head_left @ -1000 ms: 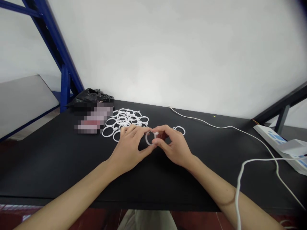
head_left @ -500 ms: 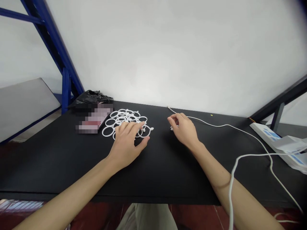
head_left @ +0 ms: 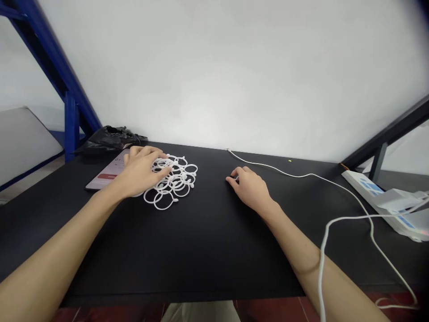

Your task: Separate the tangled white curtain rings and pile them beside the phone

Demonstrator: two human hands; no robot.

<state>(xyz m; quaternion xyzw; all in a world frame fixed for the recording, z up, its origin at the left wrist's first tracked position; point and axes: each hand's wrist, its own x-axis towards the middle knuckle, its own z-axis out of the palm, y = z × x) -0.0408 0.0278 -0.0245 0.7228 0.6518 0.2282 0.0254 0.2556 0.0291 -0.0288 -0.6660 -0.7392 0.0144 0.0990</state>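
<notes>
A loose pile of thin white rings with small knobs (head_left: 181, 179) lies on the black table left of centre. Over the pile's left side reaches my left hand (head_left: 142, 167), open, its thumb apart from the fingers and some rings beneath it. My right hand (head_left: 250, 185) rests low over the table right of the pile, fingers curled and thumb drawn in. Between its fingertips shows a bit of white, seemingly part of one white ring; the palm hides the rest.
A phone (head_left: 109, 172) with a lit screen lies left of the pile, before a black plastic bag (head_left: 110, 137). A white cable (head_left: 281, 170) crosses the right side and loops over my right forearm. White power strips or boxes (head_left: 372, 188) stand at the right edge.
My left hand has moved left and away from me, from the pile's front to its left side. The right hand has stayed low, its fingers still curled. The view has shifted slightly.
</notes>
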